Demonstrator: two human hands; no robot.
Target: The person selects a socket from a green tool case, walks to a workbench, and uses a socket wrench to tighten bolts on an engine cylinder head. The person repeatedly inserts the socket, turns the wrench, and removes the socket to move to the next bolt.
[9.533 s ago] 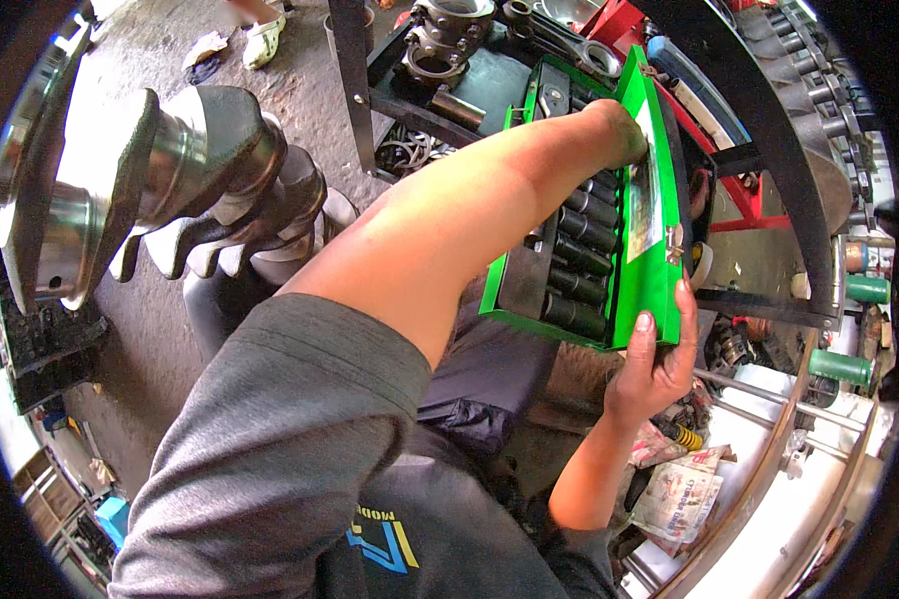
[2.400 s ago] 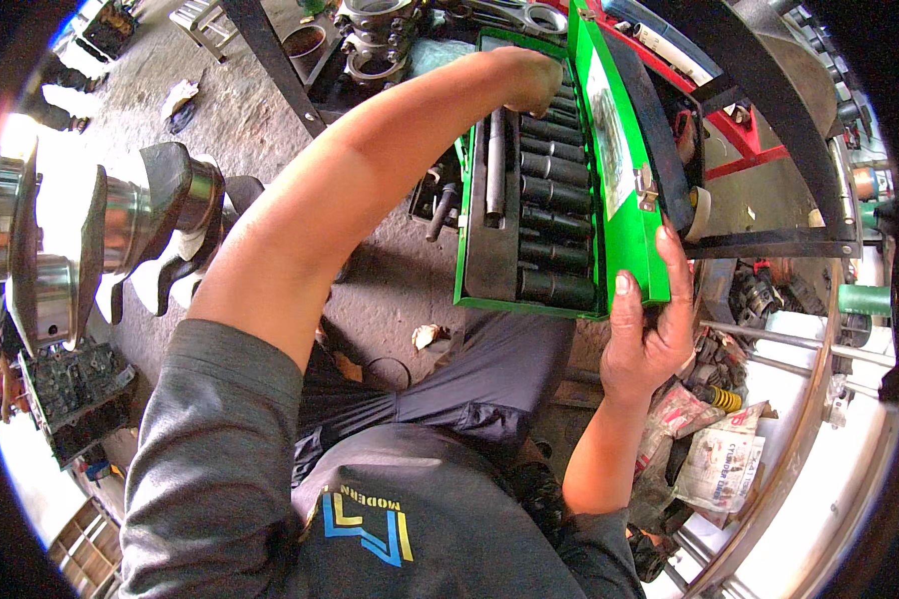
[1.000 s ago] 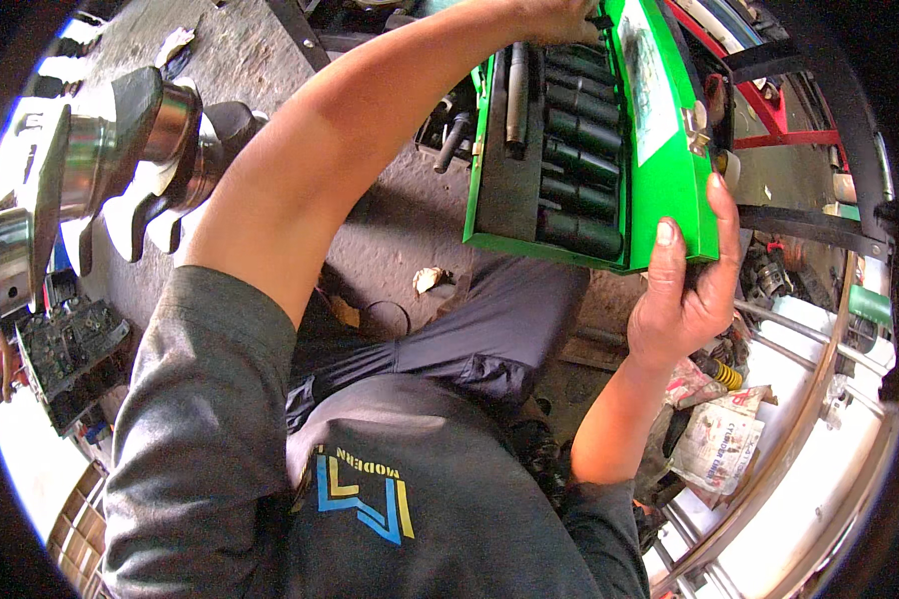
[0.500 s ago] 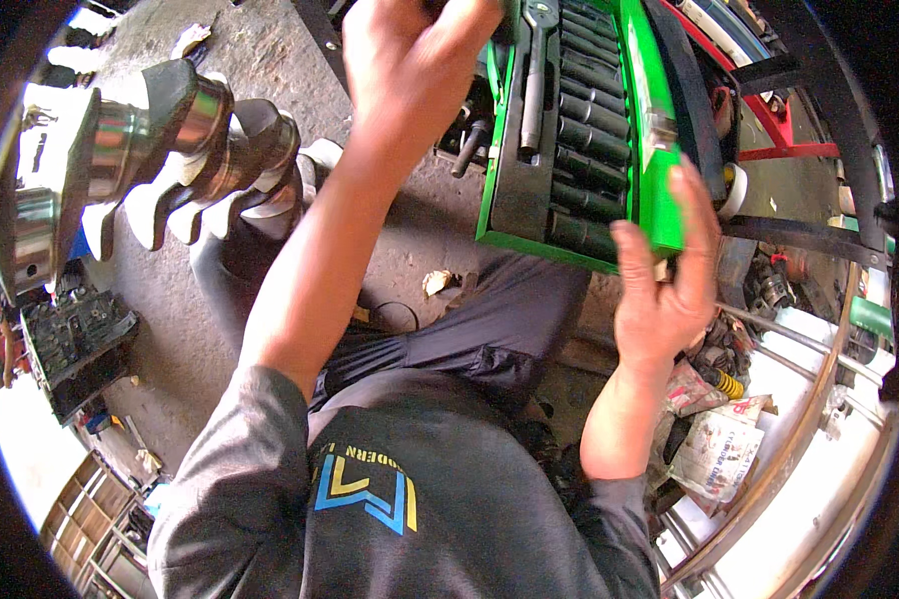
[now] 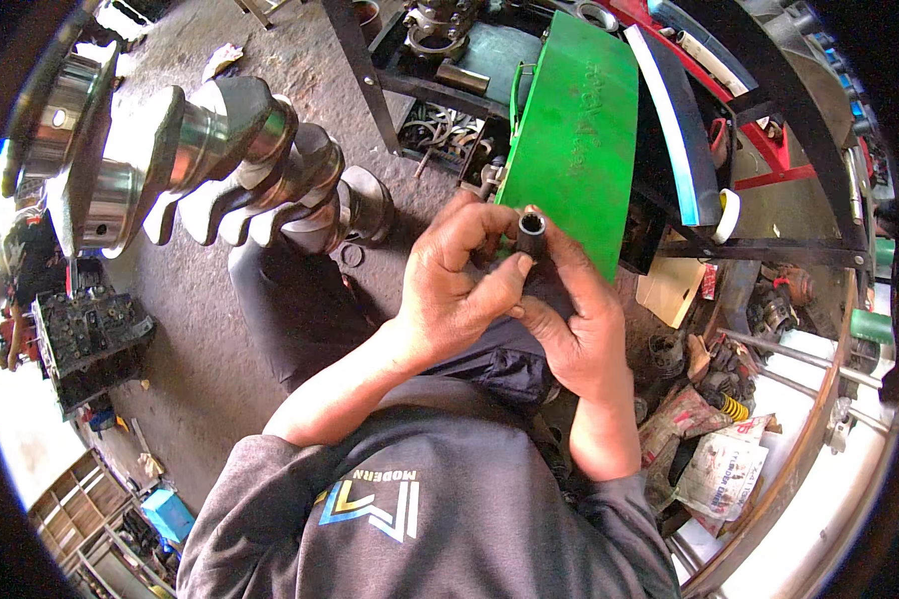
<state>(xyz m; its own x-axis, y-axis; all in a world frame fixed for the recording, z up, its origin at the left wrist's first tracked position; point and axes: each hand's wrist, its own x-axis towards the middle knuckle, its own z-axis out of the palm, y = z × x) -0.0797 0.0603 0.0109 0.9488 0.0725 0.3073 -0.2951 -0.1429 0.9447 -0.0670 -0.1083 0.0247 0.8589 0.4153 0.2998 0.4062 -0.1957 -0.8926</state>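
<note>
A dark deep socket (image 5: pixel 531 240) is held up in front of my chest, its round toothed opening facing me. My left hand (image 5: pixel 454 280) pinches it from the left, with the thumb against its side. From the right, my right hand (image 5: pixel 577 324) closes on it with thumb and index finger. Just beyond my fingertips lies a green metal tool case (image 5: pixel 574 130), lid down, so its inside is hidden. A handle (image 5: pixel 517 95) shows along the case's left side.
A large crankshaft (image 5: pixel 210 160) extends from the left. An engine block (image 5: pixel 90 339) stands on the floor below it. Metal parts (image 5: pixel 435 40) sit on the dark-framed bench beyond the case. Loose parts and a white bag (image 5: pixel 724 474) lie at my right.
The green case's lid has swung down over the rows of sockets. Both hands have come together near my chest, now with a socket between them. My view has shifted a little.
</note>
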